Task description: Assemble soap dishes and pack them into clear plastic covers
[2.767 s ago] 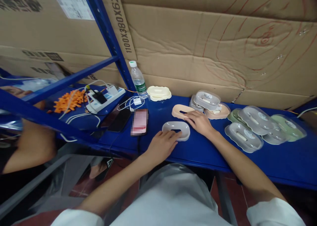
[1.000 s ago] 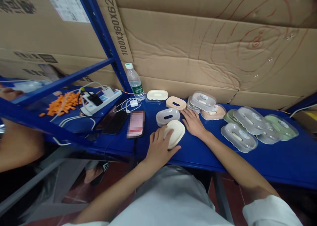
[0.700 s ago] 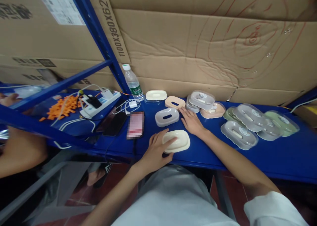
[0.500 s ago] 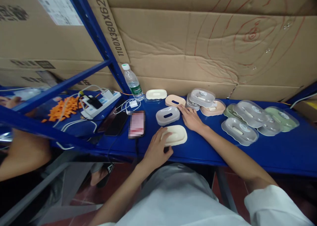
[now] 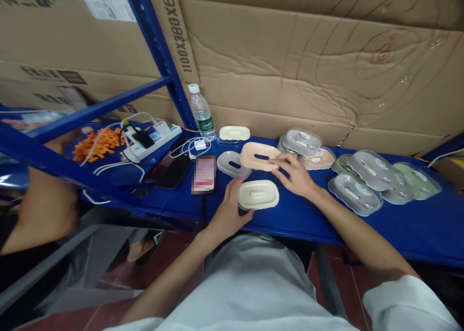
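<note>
My left hand (image 5: 229,214) curls around the left end of a cream soap dish (image 5: 266,201), fingers behind it and thumb at its near edge. A raised oval bump stands in the middle of that dish. Between the thumb and fingers of my right hand (image 5: 296,177) is the right end of a peach soap dish (image 5: 250,156) with an oval slot. The peach dish is beyond the cream one and partly covers a grey slotted dish (image 5: 225,163) to its left.
Clear-covered dishes lie in groups at right: grey (image 5: 355,194), green (image 5: 420,180), peach (image 5: 319,158). Behind are a cream dish (image 5: 235,133) and a water bottle (image 5: 203,116). Leftward lie a phone (image 5: 204,174), power strip (image 5: 159,140), orange pieces (image 5: 97,145) and another person's arm (image 5: 47,205).
My right hand has brought the peach dish nearer to me. The grey slotted dish has shifted left. My left fingers have gone from the cream dish's top to its left end.
</note>
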A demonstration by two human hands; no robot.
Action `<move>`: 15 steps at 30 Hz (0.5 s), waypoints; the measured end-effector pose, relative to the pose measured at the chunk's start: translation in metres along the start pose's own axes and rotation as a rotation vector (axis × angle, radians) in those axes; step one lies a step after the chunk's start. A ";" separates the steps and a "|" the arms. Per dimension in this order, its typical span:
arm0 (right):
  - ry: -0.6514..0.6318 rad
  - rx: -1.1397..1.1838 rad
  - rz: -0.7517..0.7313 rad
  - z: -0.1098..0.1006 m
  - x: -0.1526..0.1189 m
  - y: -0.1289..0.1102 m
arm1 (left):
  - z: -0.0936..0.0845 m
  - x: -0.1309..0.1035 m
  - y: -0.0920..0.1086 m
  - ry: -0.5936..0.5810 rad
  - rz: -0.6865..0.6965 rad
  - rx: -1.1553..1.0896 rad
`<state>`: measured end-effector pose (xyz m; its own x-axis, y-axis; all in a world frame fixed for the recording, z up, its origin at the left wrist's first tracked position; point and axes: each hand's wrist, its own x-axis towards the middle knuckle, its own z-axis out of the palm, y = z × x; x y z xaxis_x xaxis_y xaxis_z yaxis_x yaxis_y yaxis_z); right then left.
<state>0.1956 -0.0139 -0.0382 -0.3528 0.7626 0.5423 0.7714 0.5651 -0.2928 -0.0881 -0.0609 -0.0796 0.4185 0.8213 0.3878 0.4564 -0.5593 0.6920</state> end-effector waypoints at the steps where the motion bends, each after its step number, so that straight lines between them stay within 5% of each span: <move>1: -0.012 0.016 -0.050 -0.006 -0.003 -0.008 | 0.001 -0.001 -0.001 0.004 -0.016 -0.024; 7: -0.062 0.009 -0.041 -0.027 -0.045 -0.044 | 0.004 -0.006 -0.010 0.013 -0.081 -0.176; 11: -0.189 -0.030 -0.055 -0.020 -0.075 -0.056 | -0.001 -0.006 -0.010 -0.076 -0.035 -0.146; 15: -0.163 -0.123 -0.038 -0.007 -0.089 -0.064 | -0.006 -0.008 -0.010 -0.126 0.049 0.013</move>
<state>0.1812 -0.1207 -0.0623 -0.4562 0.7879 0.4135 0.8113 0.5592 -0.1706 -0.1005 -0.0614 -0.0861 0.5354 0.7728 0.3407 0.4432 -0.6005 0.6656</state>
